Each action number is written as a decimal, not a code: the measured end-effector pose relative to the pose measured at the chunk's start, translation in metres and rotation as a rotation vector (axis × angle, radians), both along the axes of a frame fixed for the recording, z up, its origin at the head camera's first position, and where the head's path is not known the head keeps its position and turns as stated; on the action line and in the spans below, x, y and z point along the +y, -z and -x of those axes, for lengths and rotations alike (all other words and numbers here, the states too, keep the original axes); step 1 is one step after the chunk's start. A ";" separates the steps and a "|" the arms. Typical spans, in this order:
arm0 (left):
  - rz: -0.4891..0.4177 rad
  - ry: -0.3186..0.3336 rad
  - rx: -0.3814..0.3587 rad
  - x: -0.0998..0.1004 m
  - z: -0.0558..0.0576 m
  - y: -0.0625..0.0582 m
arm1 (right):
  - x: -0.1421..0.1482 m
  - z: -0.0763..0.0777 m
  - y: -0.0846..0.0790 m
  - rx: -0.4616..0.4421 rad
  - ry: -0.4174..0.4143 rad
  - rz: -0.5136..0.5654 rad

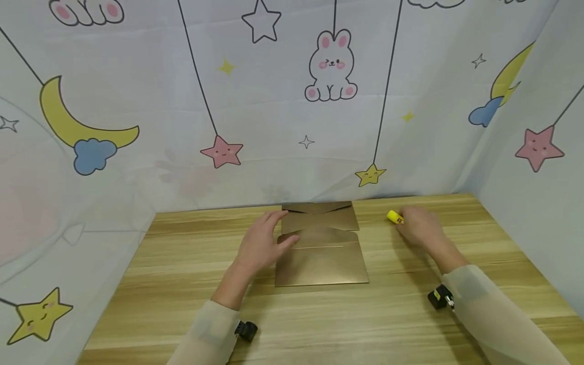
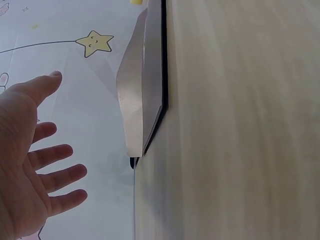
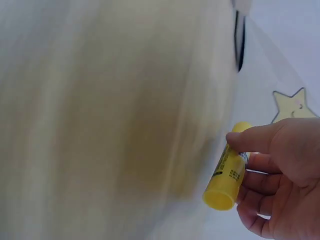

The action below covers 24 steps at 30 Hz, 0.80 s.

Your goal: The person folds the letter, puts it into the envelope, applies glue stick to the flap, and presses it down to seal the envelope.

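Note:
Two bronze-brown envelopes lie one behind the other on the table. The nearer envelope (image 1: 321, 266) has its flap opened up toward the back, overlapping the farther envelope (image 1: 323, 221). Over their left edges hovers my left hand (image 1: 261, 246), fingers spread and holding nothing; in the left wrist view it shows apart from the envelope with the lifted flap (image 2: 131, 100). To the right of the envelopes, my right hand (image 1: 422, 228) grips a yellow glue stick (image 3: 227, 175) between thumb and fingers. Small print marks its side, and the end facing the right wrist camera looks hollow.
The wood-grain table (image 1: 319, 324) meets a white printed curtain (image 1: 283, 111) at the back and both sides. Small black cameras (image 1: 247, 330) are worn at both wrists, over pale sleeves (image 1: 207, 329).

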<state>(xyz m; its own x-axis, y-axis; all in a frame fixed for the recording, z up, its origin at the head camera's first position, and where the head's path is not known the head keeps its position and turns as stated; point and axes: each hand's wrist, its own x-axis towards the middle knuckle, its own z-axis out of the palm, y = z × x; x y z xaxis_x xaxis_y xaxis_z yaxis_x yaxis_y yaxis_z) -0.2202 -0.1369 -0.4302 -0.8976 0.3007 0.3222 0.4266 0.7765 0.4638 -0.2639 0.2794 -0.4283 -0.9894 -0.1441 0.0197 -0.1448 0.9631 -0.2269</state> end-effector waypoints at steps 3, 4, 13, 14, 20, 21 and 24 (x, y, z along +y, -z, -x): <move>-0.013 0.001 0.005 0.001 -0.001 0.000 | -0.009 -0.002 -0.005 0.004 0.016 0.045; -0.020 0.004 0.007 0.001 -0.002 -0.001 | -0.012 -0.003 -0.007 0.007 0.022 0.067; -0.056 0.022 0.019 0.007 -0.008 -0.008 | -0.055 -0.022 -0.034 0.020 -0.019 0.408; -0.062 0.026 0.027 0.008 -0.009 -0.008 | -0.060 -0.024 -0.035 0.018 -0.029 0.456; -0.083 0.056 0.065 0.016 -0.013 -0.010 | -0.090 -0.034 -0.034 0.009 -0.085 0.671; -0.085 0.064 0.069 0.018 -0.013 -0.010 | -0.095 -0.035 -0.033 0.006 -0.093 0.703; -0.088 0.095 0.095 0.024 -0.016 -0.011 | -0.110 -0.039 -0.028 -0.017 -0.115 0.814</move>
